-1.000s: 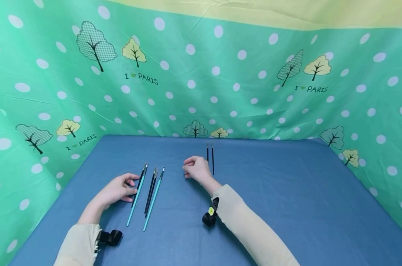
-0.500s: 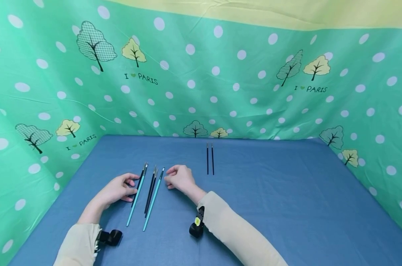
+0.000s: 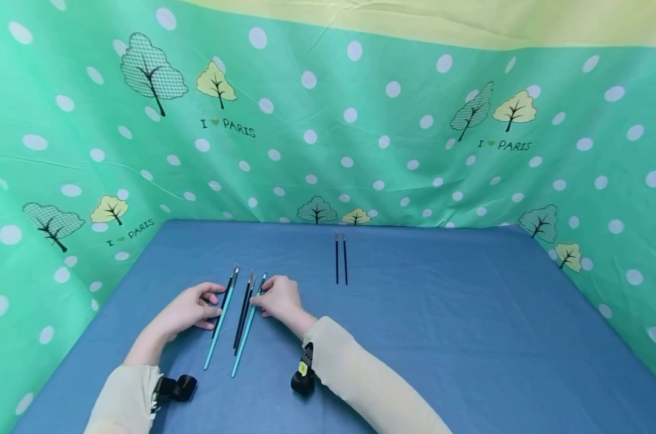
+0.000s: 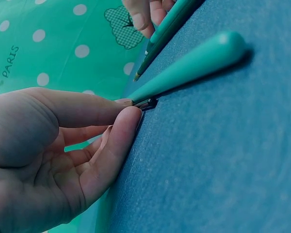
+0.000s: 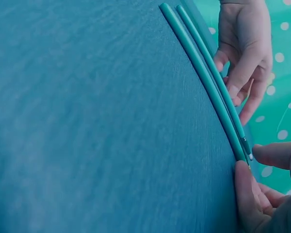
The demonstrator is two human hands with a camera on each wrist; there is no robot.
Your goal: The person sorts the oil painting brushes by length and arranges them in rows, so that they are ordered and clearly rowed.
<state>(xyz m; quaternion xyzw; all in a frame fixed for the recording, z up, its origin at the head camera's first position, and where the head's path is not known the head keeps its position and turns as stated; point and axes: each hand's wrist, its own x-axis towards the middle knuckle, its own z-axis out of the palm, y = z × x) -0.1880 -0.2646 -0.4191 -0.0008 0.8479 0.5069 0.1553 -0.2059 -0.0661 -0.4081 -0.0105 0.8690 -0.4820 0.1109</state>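
Spreading beyond both hands in the head view, the dotted green cloth (image 3: 371,90) reads "I PARIS", a heart between the words, three times; a yellow tag (image 3: 303,368) on the right wrist's camera (image 3: 301,383) is too small to read. The left hand (image 3: 189,308) touches one teal brush (image 3: 214,339) and a dark brush (image 3: 227,290) beside it; two more dark brushes (image 3: 241,325) lie between the hands, a second teal brush (image 3: 244,337) meets the right hand (image 3: 281,297), and two thin brushes (image 3: 345,265) lie beyond it on the blue table (image 3: 442,313). The left wrist view shows what the head view hides: thumb and finger pinching the dark brush, and the teal handle's glossy, rounded end. In the right wrist view, thumb and finger stand parted about the second teal brush's tip; whether they grip it, I cannot tell.
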